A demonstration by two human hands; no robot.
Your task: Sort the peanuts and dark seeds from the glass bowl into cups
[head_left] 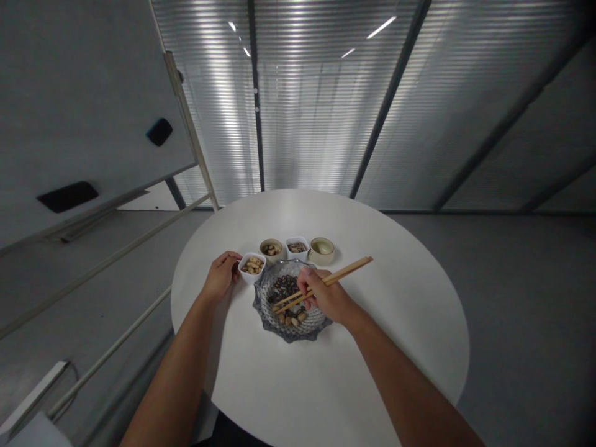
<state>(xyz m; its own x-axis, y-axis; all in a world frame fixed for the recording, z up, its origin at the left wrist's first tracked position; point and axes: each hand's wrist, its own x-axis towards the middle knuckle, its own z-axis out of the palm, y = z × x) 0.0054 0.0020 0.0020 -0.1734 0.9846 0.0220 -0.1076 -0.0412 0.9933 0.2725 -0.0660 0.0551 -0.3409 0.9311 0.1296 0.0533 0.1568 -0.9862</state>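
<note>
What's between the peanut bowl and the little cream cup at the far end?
The head view shows two small dishes: a round cream bowl and a square white bowl, both holding dark seeds.

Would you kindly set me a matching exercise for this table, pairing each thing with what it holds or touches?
Things:
1. left hand
2. right hand
3. beige cup
4. glass plate

States:
A. holds dark seeds
B. grips wooden chopsticks
C. touches a white bowl of pale nuts
D. shows pale green inside

Pairs: 1-C, 2-B, 3-D, 4-A.
</note>
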